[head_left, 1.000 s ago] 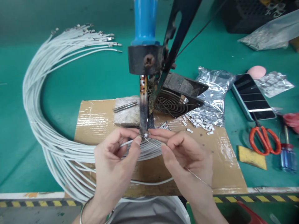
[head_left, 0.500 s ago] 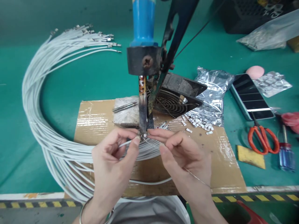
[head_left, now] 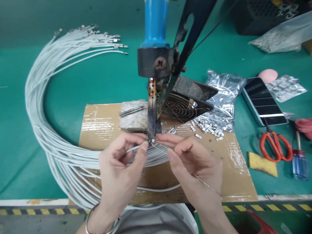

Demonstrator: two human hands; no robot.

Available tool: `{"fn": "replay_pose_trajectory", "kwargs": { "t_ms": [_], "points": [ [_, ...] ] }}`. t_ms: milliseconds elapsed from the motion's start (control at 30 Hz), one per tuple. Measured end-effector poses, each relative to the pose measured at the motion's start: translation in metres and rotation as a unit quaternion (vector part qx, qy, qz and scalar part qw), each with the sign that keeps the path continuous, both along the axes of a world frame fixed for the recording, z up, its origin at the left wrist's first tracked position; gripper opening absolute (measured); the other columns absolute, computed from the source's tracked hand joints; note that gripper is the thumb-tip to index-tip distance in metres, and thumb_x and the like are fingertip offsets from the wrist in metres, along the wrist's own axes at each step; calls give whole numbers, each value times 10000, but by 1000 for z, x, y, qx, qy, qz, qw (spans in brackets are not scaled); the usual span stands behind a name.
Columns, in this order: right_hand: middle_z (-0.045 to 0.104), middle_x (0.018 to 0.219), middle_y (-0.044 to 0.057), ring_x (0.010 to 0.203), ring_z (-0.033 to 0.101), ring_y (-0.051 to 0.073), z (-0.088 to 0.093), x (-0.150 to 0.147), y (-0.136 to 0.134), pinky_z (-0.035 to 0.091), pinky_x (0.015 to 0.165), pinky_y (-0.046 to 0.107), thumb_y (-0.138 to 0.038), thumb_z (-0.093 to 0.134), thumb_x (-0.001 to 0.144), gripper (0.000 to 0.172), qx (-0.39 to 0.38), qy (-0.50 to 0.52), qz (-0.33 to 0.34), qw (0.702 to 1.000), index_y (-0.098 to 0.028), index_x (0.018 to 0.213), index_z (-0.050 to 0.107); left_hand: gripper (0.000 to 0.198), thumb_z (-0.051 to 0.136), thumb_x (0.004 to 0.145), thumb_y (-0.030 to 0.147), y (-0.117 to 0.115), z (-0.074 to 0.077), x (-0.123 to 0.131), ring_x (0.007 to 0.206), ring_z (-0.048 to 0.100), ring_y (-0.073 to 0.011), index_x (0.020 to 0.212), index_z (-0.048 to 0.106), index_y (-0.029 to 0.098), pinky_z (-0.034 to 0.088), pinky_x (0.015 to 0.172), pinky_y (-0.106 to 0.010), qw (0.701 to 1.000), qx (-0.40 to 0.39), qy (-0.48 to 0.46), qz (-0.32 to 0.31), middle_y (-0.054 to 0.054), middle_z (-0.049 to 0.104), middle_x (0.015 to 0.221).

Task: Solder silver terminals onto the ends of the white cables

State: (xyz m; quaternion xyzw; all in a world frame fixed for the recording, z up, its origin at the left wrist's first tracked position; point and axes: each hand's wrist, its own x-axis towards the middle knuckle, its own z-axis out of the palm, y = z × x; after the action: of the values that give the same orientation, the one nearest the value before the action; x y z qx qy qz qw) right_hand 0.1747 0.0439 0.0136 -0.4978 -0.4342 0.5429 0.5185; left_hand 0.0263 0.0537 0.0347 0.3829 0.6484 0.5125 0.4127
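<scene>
My left hand (head_left: 124, 165) pinches the end of a white cable (head_left: 131, 149) right beside the tip of a soldering iron (head_left: 151, 120). The iron, with a blue handle, points down from a black metal stand (head_left: 185, 48). From the right, my right hand (head_left: 192, 162) is closed on a thin solder wire (head_left: 206, 184), whose end reaches the iron's tip. A tiny metal part (head_left: 153, 140) sits at the tip between my fingertips; its details are too small to tell. More white cables (head_left: 36, 97) curve round on the left and pass beneath my hands.
Cardboard (head_left: 97, 123) lies under a pale block (head_left: 133, 120). A fan (head_left: 185, 104), small metal pieces (head_left: 209, 127) and a plastic bag (head_left: 224, 94) stand behind my right hand. Phone (head_left: 264, 100), orange scissors (head_left: 275, 146), yellow sponge (head_left: 262, 164) and screwdriver (head_left: 300, 165) lie at right.
The whole view has shifted slightly, with the iron and both hands appearing a little further right. Both hands keep the same grip at the iron's tip.
</scene>
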Motion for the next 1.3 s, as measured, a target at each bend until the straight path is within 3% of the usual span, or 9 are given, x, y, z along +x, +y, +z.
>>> {"fn": "replay_pose_trajectory", "kwargs": {
  "t_ms": [467, 667, 933, 1300],
  "points": [
    [883, 1258, 54, 1119, 866, 254, -2, -2, 0, 681, 1029, 419, -140, 779, 977, 219, 11, -19, -5, 1000, -258, 839, 656, 122, 835, 812, 127, 0, 1, 1, 795, 785, -149, 768, 785, 230, 599, 669, -158, 1000, -6, 14, 11, 1, 830, 835],
    [888, 1231, 0, 1137, 858, 199, -4, -3, 0, 662, 1011, 323, -95, 772, 975, 242, 15, 2, -9, 1000, -263, 846, 655, 119, 828, 821, 128, 0, 1, 1, 776, 776, -146, 775, 782, 227, 592, 652, -161, 1000, -14, 11, 9, 2, 828, 830],
    [881, 1238, -23, 1143, 846, 174, -3, -3, 0, 635, 1041, 308, -111, 780, 991, 239, 8, 7, -3, 1000, -272, 859, 664, 148, 835, 822, 96, -1, 2, 1, 823, 795, -129, 773, 791, 229, 593, 684, -122, 1000, -6, -4, 8, 7, 848, 870],
    [880, 1236, -16, 1155, 841, 182, -4, -3, -1, 617, 1061, 319, -57, 752, 974, 258, 43, 5, 8, 999, -266, 867, 646, 157, 829, 796, 86, 0, -6, -3, 727, 765, -74, 759, 810, 237, 567, 654, -56, 1000, 24, 9, 9, 48, 836, 790]
  ]
}}
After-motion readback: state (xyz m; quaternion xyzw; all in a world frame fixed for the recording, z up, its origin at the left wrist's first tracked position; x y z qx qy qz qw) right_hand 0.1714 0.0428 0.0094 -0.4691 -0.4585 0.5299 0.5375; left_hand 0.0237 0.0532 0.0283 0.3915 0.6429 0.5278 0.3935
